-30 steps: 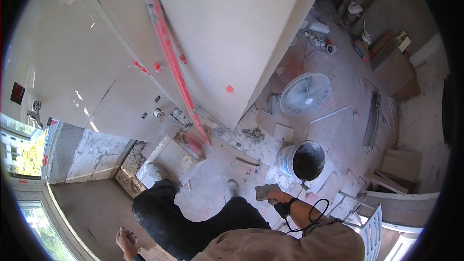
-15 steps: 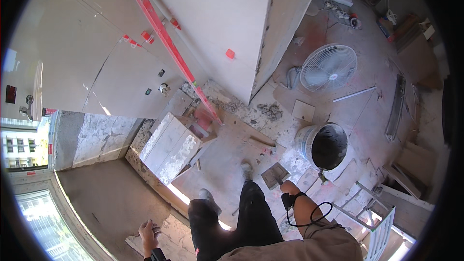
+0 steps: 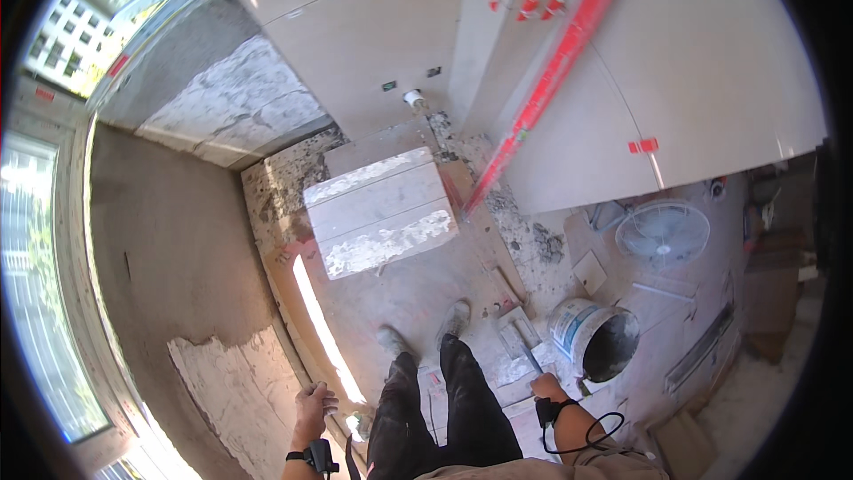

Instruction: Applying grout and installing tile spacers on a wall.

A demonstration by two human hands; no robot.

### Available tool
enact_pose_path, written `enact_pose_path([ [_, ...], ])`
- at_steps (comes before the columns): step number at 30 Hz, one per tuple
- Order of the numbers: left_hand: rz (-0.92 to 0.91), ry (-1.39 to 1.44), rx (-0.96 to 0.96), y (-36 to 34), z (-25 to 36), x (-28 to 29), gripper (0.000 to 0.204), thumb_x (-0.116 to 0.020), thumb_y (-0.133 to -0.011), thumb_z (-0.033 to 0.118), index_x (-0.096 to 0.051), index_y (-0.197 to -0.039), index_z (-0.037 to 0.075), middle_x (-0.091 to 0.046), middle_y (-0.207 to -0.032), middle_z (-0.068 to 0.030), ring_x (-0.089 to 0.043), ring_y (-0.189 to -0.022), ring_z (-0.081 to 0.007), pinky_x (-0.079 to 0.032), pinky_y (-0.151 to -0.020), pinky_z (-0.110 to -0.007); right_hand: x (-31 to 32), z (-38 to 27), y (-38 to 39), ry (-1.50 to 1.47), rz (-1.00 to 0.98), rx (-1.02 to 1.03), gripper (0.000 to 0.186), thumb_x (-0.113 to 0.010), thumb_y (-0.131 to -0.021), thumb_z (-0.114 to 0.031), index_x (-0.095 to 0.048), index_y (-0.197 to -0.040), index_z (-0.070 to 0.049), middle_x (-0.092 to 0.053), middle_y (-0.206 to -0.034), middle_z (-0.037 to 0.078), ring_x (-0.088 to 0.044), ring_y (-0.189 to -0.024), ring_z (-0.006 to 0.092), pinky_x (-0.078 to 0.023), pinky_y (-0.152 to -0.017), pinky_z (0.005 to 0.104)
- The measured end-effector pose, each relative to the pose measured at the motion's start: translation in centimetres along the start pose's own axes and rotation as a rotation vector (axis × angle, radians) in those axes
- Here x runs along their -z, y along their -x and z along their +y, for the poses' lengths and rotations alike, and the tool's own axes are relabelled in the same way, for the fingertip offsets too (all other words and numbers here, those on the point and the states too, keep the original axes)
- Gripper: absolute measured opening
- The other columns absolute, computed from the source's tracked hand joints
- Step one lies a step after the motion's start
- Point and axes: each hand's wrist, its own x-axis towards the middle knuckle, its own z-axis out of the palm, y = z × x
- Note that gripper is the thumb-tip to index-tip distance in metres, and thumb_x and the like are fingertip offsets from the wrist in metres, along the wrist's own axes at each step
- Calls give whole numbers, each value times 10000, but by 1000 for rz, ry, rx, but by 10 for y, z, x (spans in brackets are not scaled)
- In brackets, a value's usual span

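My right hand [image 3: 548, 388] grips the handle of a long grey trowel [image 3: 518, 334], whose flat metal blade is over the floor left of a white bucket [image 3: 574, 324] with a dark inside. My left hand [image 3: 315, 404] holds nothing, its fingers loosely apart, near the edge of a plastered ledge [image 3: 169, 240]. My shoes [image 3: 452, 318] stand on the dusty floor below a box-like step [image 3: 369, 196] with flaking white patches.
A red level [image 3: 560, 67] leans against the tiled wall [image 3: 666, 116]. A fan [image 3: 662, 236] lies to the right beside a loose tile [image 3: 589, 272] and long bars [image 3: 697, 347]. A window [image 3: 27, 284] runs along the left. Cardboard [image 3: 769, 302] sits at the far right.
The view has swung, bringing the window and step more centrally into it. My legs now stand side by side. The trowel moved down with my right hand; my left hand shifted right.
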Motion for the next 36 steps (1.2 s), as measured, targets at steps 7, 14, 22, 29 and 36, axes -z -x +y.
enact_pose_path([
  [7, 122, 344, 24, 7, -92, 80, 276, -606, -883, 243, -593, -933, -28, -643, -776, -117, -641, -632, -208, -505, -550, -307, 209, -202, -75, -586, 362, -145, 262, -565, -897, -243, -657, -947, -3, -635, -668, 58, -551, -504, 141, -429, -445, 316],
  [14, 473, 577, 128, 63, -197, 138, 324, -571, -905, 317, -626, -897, -2, -628, -735, -79, -639, -636, -189, -469, -503, -305, 311, -377, -82, -310, 269, 90, 276, -549, -893, -236, -652, -992, 1, -676, -730, 92, -604, -530, 155, -465, -484, 301],
  [22, 824, 1010, 381, 174, -375, 31, 264, -551, -938, 262, -600, -1029, 19, -629, -761, -61, -591, -577, -153, -422, -457, -277, 274, -443, -132, 118, -33, 199, 241, -536, -903, -213, -613, -938, 13, -630, -672, 83, -572, -470, 152, -422, -394, 301],
  [29, 784, 1212, 743, 260, -496, -111, 253, -587, -911, 231, -594, -1038, 12, -632, -753, -71, -582, -565, -158, -409, -445, -290, 214, -462, -128, 283, -180, 266, 224, -520, -907, -182, -593, -981, 15, -614, -677, 81, -552, -450, 162, -419, -386, 300],
  [36, 770, 975, 661, 184, -622, -130, 262, -587, -858, 240, -688, -945, 14, -696, -838, -143, -666, -680, -241, -516, -618, -361, 194, -412, -117, 455, -56, 234, 223, -521, -910, -179, -597, -962, 24, -609, -632, 86, -551, -446, 164, -433, -404, 310],
])
